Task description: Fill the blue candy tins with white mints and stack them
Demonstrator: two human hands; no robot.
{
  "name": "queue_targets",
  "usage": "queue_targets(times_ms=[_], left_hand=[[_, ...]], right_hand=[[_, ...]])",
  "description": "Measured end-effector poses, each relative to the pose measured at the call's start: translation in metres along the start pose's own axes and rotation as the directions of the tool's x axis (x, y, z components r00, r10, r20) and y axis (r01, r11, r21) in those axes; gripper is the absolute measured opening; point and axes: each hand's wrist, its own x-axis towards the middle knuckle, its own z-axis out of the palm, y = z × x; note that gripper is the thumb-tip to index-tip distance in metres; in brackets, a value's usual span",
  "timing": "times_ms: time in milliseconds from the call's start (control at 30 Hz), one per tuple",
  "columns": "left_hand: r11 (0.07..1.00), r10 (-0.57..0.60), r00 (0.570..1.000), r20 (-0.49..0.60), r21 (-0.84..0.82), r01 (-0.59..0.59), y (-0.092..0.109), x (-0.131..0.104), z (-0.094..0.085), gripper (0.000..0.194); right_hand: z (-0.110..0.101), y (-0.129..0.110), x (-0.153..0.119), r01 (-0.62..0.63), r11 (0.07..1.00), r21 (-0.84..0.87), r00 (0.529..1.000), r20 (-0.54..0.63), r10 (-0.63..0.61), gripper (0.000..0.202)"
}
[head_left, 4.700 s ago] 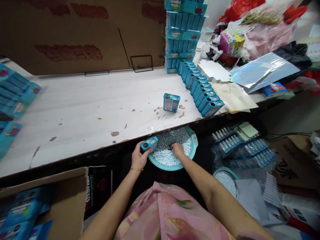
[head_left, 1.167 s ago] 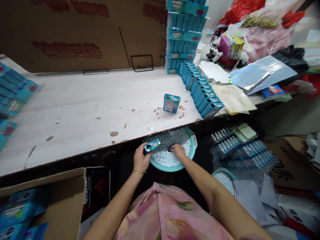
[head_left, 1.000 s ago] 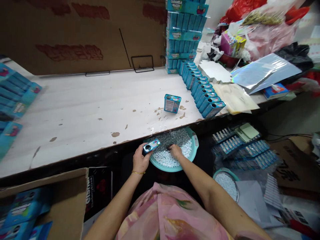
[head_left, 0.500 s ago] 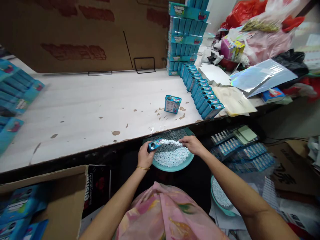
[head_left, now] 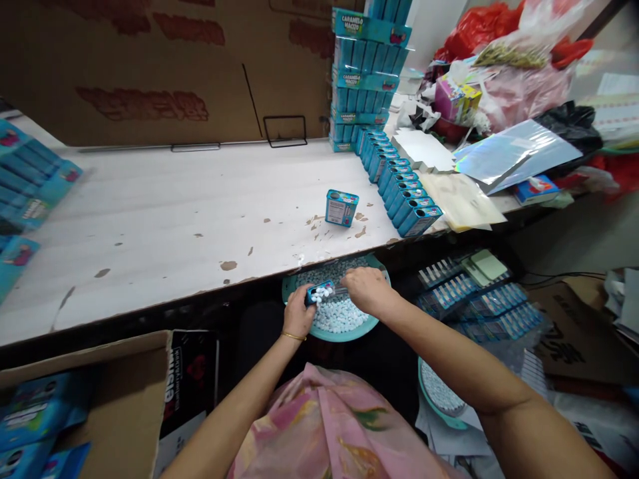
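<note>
My left hand [head_left: 298,313] is closed round a small blue candy box [head_left: 310,297], held tilted over a teal basin [head_left: 344,336] full of small white candies [head_left: 342,316]. White candies lie heaped at the box's top. My right hand [head_left: 368,290] grips a see-through scoop [head_left: 340,293] by its near end, with its tip against the box's top. The fingers partly hide the scoop. Another blue candy box [head_left: 341,208] stands upright on the white table, beyond the basin.
A row of blue boxes [head_left: 407,199] runs along the table's right side to a stack of filled display trays [head_left: 367,80]. Below right are a second basin [head_left: 442,392] and packed boxes [head_left: 479,299]. An open carton [head_left: 124,406] stands at lower left.
The scoop was heaped with candies and now looks mostly emptied, with candies at the box's top. My right hand has risen and moved left; the box has shifted slightly right.
</note>
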Motion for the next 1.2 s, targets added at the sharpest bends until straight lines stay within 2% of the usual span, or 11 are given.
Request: queue_targets(times_ms=[133, 267, 333, 400, 467, 600, 733, 833, 967, 1100, 1200], left_hand=[[0.999, -0.011, 1.0, 0.006, -0.034, 0.011, 0.001, 0.0, 0.0, 0.035], [0.999, 0.025, 1.0, -0.015, -0.019, -0.026, -0.001, -0.001, -0.005, 0.034], [0.995, 0.097, 0.995, -0.037, 0.016, -0.097, -0.003, -0.001, -0.01, 0.034], [0.988, 0.152, 0.987, -0.058, 0.033, -0.15, -0.005, -0.002, -0.016, 0.035], [0.989, 0.147, 0.986, -0.084, 0.006, -0.147, -0.009, -0.003, -0.02, 0.034], [0.994, 0.038, 0.991, -0.127, -0.097, -0.05, -0.017, -0.006, -0.023, 0.033], [0.99, -0.054, 0.992, -0.118, -0.138, 0.037, -0.021, -0.009, -0.025, 0.035], [0.983, -0.119, 0.983, -0.143, -0.159, 0.096, -0.024, -0.009, -0.029, 0.038], [0.98, -0.141, 0.976, -0.168, -0.161, 0.113, -0.024, -0.005, -0.032, 0.038], [0.99, -0.11, 0.982, -0.151, -0.102, 0.095, -0.02, -0.002, -0.028, 0.037], [0.998, -0.052, 0.991, -0.125, -0.036, 0.048, -0.012, -0.001, -0.02, 0.034]], right_hand=[[0.0, -0.003, -0.004, 0.022, 0.999, -0.025, 0.999, -0.046, -0.024, 0.025], [0.012, 0.02, -0.015, -0.052, 0.999, 0.004, 0.997, -0.049, 0.052, 0.027], [0.031, 0.038, -0.019, -0.133, 0.991, 0.027, 0.991, -0.025, 0.134, 0.03], [0.058, 0.054, -0.017, -0.2, 0.978, 0.061, 0.98, 0.017, 0.2, 0.033], [0.09, 0.06, -0.008, -0.251, 0.959, 0.132, 0.967, 0.071, 0.243, 0.033], [0.143, 0.04, 0.025, -0.316, 0.907, 0.279, 0.948, 0.133, 0.29, 0.033], [0.166, 0.012, 0.056, -0.327, 0.863, 0.386, 0.945, 0.147, 0.292, 0.033], [0.168, 0.013, 0.063, -0.305, 0.827, 0.472, 0.952, 0.147, 0.268, 0.029], [0.152, 0.039, 0.044, -0.25, 0.79, 0.56, 0.968, 0.123, 0.22, 0.027], [0.11, 0.057, 0.011, -0.111, 0.755, 0.646, 0.989, -0.001, 0.146, 0.026], [0.069, 0.049, -0.006, -0.042, 0.827, 0.561, 0.99, -0.086, 0.108, 0.028]])
